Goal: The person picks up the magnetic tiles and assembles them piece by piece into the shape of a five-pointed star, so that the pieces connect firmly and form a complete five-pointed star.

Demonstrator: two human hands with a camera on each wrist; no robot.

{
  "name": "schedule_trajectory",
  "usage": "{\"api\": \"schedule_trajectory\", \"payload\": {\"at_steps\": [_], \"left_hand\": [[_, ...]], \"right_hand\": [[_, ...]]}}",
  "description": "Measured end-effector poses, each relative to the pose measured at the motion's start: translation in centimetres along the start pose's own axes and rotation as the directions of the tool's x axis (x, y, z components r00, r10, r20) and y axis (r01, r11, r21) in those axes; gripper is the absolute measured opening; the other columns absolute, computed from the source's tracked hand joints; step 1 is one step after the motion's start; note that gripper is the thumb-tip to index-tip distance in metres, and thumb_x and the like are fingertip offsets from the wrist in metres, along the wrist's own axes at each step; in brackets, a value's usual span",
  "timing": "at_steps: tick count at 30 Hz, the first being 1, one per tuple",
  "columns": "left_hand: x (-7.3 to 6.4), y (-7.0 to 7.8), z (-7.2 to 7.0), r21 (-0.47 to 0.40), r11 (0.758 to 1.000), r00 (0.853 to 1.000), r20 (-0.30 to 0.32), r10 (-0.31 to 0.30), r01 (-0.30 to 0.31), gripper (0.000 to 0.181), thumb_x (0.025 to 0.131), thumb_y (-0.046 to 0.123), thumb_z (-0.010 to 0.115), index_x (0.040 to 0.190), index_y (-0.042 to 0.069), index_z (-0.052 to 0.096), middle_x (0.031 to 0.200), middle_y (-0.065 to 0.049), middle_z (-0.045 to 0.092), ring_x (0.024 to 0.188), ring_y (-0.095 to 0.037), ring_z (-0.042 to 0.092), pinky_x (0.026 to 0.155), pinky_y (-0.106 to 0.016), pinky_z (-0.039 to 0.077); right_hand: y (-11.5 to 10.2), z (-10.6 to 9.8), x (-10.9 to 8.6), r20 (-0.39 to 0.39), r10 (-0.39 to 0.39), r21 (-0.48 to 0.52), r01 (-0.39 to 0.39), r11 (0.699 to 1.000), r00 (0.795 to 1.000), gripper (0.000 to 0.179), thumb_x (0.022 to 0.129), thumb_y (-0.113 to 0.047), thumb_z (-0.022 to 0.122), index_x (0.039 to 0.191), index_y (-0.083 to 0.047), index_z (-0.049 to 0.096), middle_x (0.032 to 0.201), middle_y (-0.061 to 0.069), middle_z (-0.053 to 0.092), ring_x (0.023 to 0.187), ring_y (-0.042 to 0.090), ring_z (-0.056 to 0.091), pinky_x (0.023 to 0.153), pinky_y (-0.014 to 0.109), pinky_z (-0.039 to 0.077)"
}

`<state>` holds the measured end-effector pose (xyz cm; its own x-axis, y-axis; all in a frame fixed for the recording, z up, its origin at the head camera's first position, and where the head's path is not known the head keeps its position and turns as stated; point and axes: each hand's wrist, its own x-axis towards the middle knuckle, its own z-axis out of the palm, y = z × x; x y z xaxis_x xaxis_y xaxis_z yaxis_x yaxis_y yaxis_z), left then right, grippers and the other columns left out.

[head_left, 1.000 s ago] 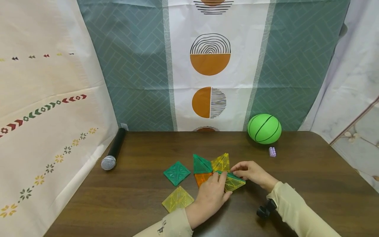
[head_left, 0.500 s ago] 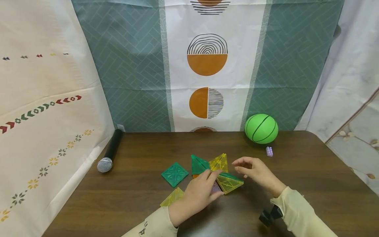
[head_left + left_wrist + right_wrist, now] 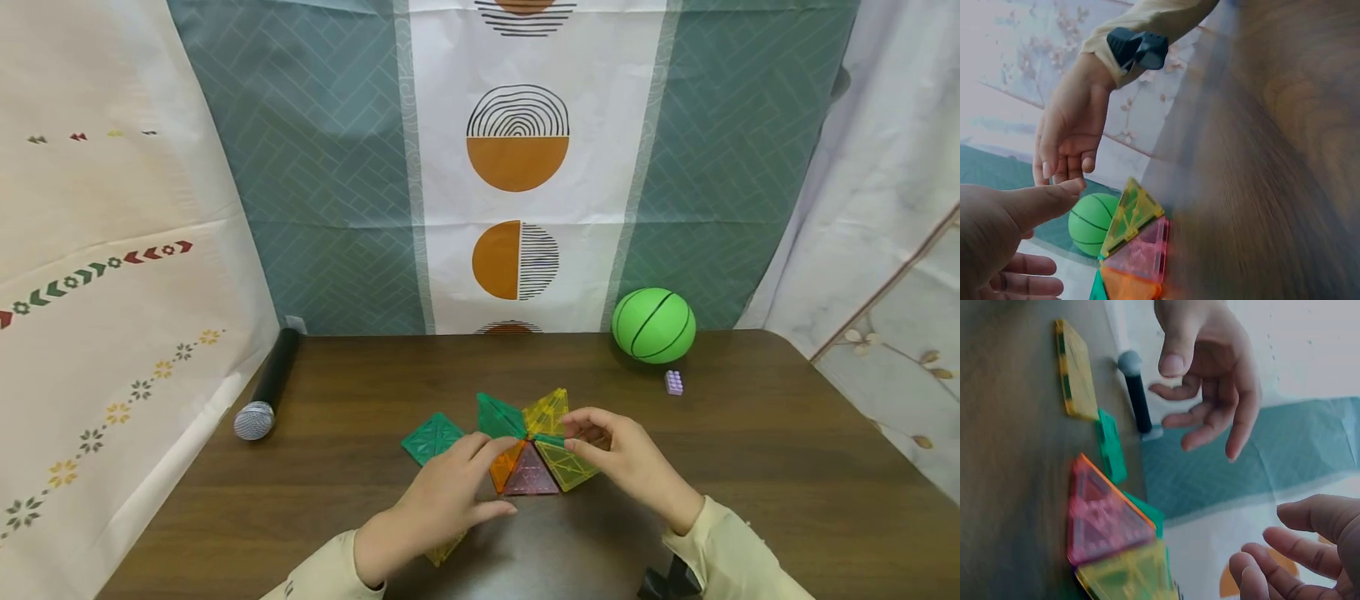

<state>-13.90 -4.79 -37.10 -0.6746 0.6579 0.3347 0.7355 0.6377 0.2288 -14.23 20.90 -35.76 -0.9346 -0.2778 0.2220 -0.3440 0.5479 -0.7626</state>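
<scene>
Triangular magnetic tiles stand joined in a ring on the table: green [image 3: 498,415], yellow at the back [image 3: 546,410], yellow at the front right [image 3: 566,463], pink [image 3: 532,472] and orange [image 3: 506,463]. My left hand [image 3: 435,492] hovers left of the ring, fingers spread and holding nothing. Over the ring's right side hangs my right hand [image 3: 630,458], fingers loosely bent with nothing between them in the right wrist view; it hides part of the tiles there. Partly behind my left hand lie a green tile pair [image 3: 429,435] and a yellow tile pair [image 3: 446,551].
A black microphone [image 3: 272,383] lies at the table's left edge. At the back right sit a green ball [image 3: 654,326] and a small purple brick [image 3: 674,382]. A patterned cloth [image 3: 330,167] hangs behind the wooden table [image 3: 360,375].
My left hand has drawn off the ring to the left, uncovering the pink and orange tiles. My right hand moved off the ring, then back over its right side. The view has shifted slightly.
</scene>
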Motion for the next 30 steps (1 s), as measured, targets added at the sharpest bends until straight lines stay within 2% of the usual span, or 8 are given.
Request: {"api": "schedule_trajectory", "payload": {"at_steps": [5, 8, 13, 21, 26, 30], "left_hand": [[-1.6, -1.2, -0.2, 0.052, 0.998, 0.999, 0.025, 0.022, -0.023, 0.078, 0.072, 0.046, 0.080, 0.135, 0.013, 0.050, 0.112, -0.002, 0.061, 0.102, -0.015, 0.060, 0.083, -0.030, 0.054], [-2.5, -2.0, -0.1, 0.056, 0.998, 0.999, 0.050, 0.020, -0.022, 0.080, 0.070, 0.047, 0.081, 0.136, 0.012, 0.050, 0.114, -0.002, 0.059, 0.104, -0.016, 0.059, 0.085, -0.032, 0.054], [-3.8, -3.1, -0.1, 0.040, 0.999, 0.998, 0.062, -0.025, 0.023, 0.078, 0.068, 0.049, 0.082, 0.132, 0.013, 0.053, 0.115, -0.001, 0.059, 0.103, -0.017, 0.059, 0.085, -0.035, 0.053], [-5.3, -4.0, -0.4, 0.112, 0.990, 0.992, 0.076, -0.099, 0.091, 0.082, 0.062, 0.055, 0.083, 0.126, 0.011, 0.057, 0.112, -0.002, 0.061, 0.100, -0.019, 0.059, 0.083, -0.042, 0.052], [-6.2, -4.3, -0.4, 0.142, 0.983, 0.986, 0.109, -0.129, 0.113, 0.085, 0.060, 0.062, 0.081, 0.122, 0.011, 0.057, 0.102, 0.000, 0.063, 0.090, -0.017, 0.058, 0.078, -0.040, 0.051], [-6.9, -4.4, -0.1, 0.139, 0.984, 0.981, 0.138, -0.134, 0.115, 0.084, 0.063, 0.061, 0.080, 0.128, 0.012, 0.055, 0.099, 0.003, 0.061, 0.087, -0.013, 0.055, 0.077, -0.037, 0.049]], "right_hand": [[-0.7, 2.1, -0.7, 0.023, -0.030, 0.011, 0.030, 0.999, 0.999, 0.028, 0.090, -0.021, 0.067, 0.114, -0.006, 0.066, 0.099, 0.009, 0.070, 0.080, 0.002, 0.060, 0.065, 0.023, 0.051], [-1.1, 3.3, -1.0, 0.049, -0.033, 0.036, 0.031, 0.999, 0.998, 0.029, 0.090, -0.023, 0.067, 0.115, -0.007, 0.065, 0.101, 0.008, 0.069, 0.080, 0.002, 0.059, 0.064, 0.022, 0.051], [-1.4, 5.0, -1.0, 0.119, -0.028, 0.080, 0.018, 0.997, 0.993, 0.031, 0.091, -0.024, 0.066, 0.117, -0.006, 0.064, 0.101, 0.006, 0.067, 0.081, 0.002, 0.059, 0.067, 0.021, 0.052], [-1.7, 7.7, -0.3, 0.210, -0.035, 0.057, 0.023, 0.998, 0.977, 0.033, 0.091, -0.021, 0.067, 0.117, -0.002, 0.062, 0.101, 0.008, 0.063, 0.079, 0.002, 0.059, 0.067, 0.019, 0.050], [-1.4, 9.2, 0.0, 0.263, -0.031, 0.044, 0.020, 0.999, 0.964, 0.033, 0.090, -0.018, 0.067, 0.118, -0.002, 0.061, 0.105, 0.010, 0.064, 0.078, 0.001, 0.060, 0.068, 0.018, 0.051], [-1.4, 10.0, 0.2, 0.293, -0.021, 0.034, 0.011, 0.999, 0.956, 0.032, 0.089, -0.018, 0.068, 0.117, -0.003, 0.062, 0.111, 0.012, 0.066, 0.077, -0.001, 0.060, 0.067, 0.017, 0.050]]}}
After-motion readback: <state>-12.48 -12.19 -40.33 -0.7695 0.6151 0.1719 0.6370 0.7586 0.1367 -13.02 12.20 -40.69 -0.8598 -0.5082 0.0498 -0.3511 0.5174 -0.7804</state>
